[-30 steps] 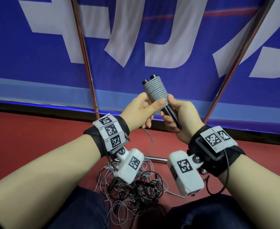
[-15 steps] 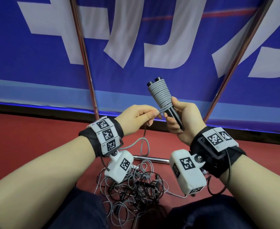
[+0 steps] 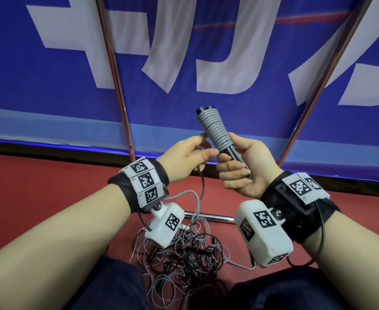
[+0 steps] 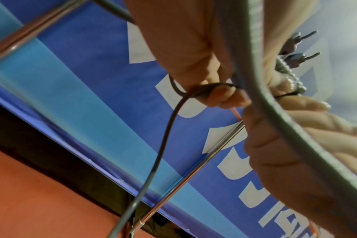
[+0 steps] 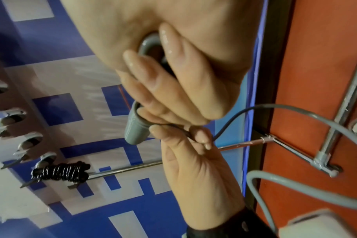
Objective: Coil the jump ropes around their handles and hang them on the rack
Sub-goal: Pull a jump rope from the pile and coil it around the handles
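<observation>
Seen from the head camera, the right hand (image 3: 240, 168) wraps its grip around the black handles (image 3: 235, 153) of a jump rope whose grey cord (image 3: 213, 128) is coiled tightly up their tilted upper part, while the left hand (image 3: 188, 156) pinches the cord's loose end beside the coil, above a tangle of ropes (image 3: 184, 253) on the red floor (image 3: 38, 198). The left wrist view shows curled fingers (image 4: 220, 96) holding a thin dark strand (image 4: 167, 128) before the blue banner (image 4: 92, 80). In the right wrist view, a black coiled rope (image 5: 59, 173) already hangs on the rack (image 5: 122, 169).
</observation>
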`<act>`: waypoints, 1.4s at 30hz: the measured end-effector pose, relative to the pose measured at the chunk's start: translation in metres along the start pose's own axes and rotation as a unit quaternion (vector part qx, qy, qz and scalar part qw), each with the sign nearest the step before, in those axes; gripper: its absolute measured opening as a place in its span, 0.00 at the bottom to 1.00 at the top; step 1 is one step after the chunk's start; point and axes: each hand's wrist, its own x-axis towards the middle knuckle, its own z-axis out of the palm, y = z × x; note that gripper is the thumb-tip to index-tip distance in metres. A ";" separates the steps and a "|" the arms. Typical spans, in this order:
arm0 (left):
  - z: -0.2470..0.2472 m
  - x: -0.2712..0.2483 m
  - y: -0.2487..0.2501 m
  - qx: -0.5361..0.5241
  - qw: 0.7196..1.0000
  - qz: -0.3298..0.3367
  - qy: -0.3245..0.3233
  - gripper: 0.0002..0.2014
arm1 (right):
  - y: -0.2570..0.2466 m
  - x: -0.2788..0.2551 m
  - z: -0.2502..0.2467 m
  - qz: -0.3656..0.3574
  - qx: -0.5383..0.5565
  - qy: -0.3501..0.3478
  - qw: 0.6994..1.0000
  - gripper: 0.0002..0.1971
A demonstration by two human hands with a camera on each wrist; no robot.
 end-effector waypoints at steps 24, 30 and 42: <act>0.003 -0.002 -0.009 -0.031 0.992 -0.089 0.089 0.18 | 0.017 0.007 0.011 -0.175 -0.348 0.157 0.907 0.25; 0.007 0.000 -0.008 -0.019 0.984 -0.109 0.143 0.23 | 0.017 0.011 0.011 -0.172 -0.281 0.188 0.925 0.15; 0.008 0.001 0.004 -0.046 0.990 -0.064 0.121 0.14 | 0.009 0.009 0.006 -0.169 -0.155 0.165 0.959 0.19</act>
